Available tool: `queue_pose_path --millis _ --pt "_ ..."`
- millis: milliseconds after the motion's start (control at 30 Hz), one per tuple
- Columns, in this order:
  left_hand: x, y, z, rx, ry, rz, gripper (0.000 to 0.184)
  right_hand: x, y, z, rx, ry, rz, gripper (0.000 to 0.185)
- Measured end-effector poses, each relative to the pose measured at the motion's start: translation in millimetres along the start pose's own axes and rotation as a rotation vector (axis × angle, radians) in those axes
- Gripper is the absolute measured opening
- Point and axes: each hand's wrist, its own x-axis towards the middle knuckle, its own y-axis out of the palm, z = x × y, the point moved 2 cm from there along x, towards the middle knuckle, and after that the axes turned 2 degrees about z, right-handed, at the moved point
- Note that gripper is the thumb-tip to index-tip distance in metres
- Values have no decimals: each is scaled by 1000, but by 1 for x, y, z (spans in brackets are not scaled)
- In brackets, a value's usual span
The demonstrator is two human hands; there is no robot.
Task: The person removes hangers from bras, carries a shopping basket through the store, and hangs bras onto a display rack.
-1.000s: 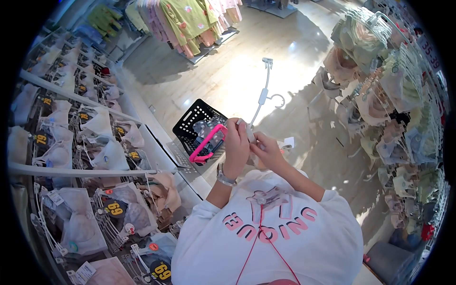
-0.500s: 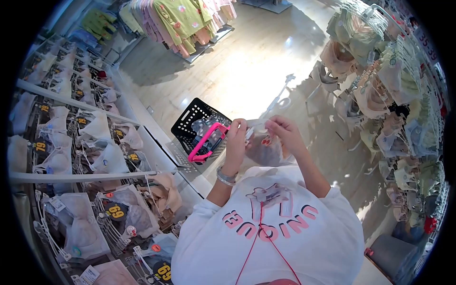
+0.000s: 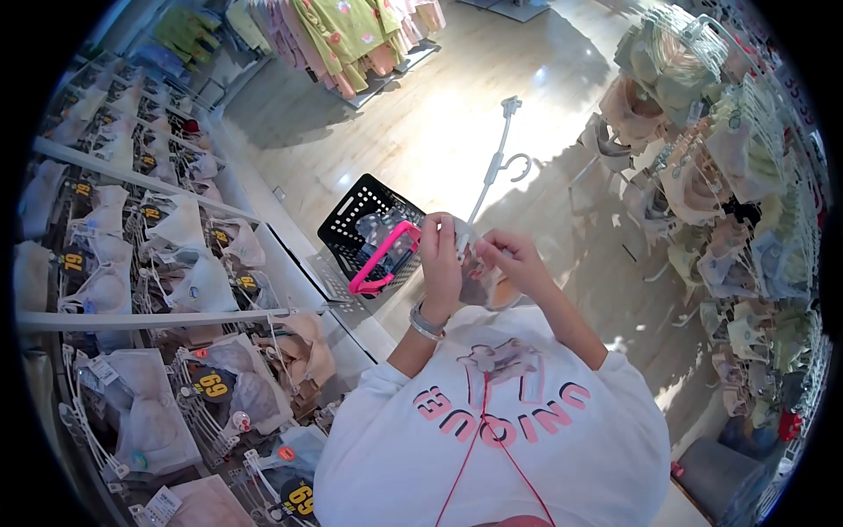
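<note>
My left hand (image 3: 437,259) is closed, its fingertips gripping the near end of a white clip hanger (image 3: 493,169). The hanger's bar slants up and away over the floor, with its hook turned to the right and its far clip holding nothing. My right hand (image 3: 516,263) pinches the upper edge of a small, sheer greyish-pink garment (image 3: 477,285), which hangs between both hands in front of my shirt. Fingers partly cover the garment, so its exact kind is hidden. Just left of my left hand stands a black perforated basket (image 3: 341,218) with a pink handle (image 3: 373,274).
A grey dotted item (image 3: 386,233) lies in the basket. Shelves of bras (image 3: 189,281) with price tags run along the left. Racks of hanging bras (image 3: 702,184) line the right. Patterned clothes (image 3: 342,35) hang on a stand beyond the pale floor (image 3: 421,114).
The hanger, blurred before, has swung more upright and shows sharply above my hands. My right hand has moved slightly down, and the garment sits more bunched between my hands.
</note>
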Motion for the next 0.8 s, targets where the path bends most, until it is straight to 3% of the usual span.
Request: queue_pose_path --millis 267,467,567,800 --pt "0 -12 2 406 404 -84 16 2 7 -8 -25 6 204 22" --pt "-16 0 -1 631 468 87 13 14 -4 5 143 38 -109 25" --pt "-21 0 2 669 358 97 12 18 -2 14 48 76 -142 25" --pt "-14 -13 4 363 -78 385 14 16 -7 2 -61 -88 -78 24"
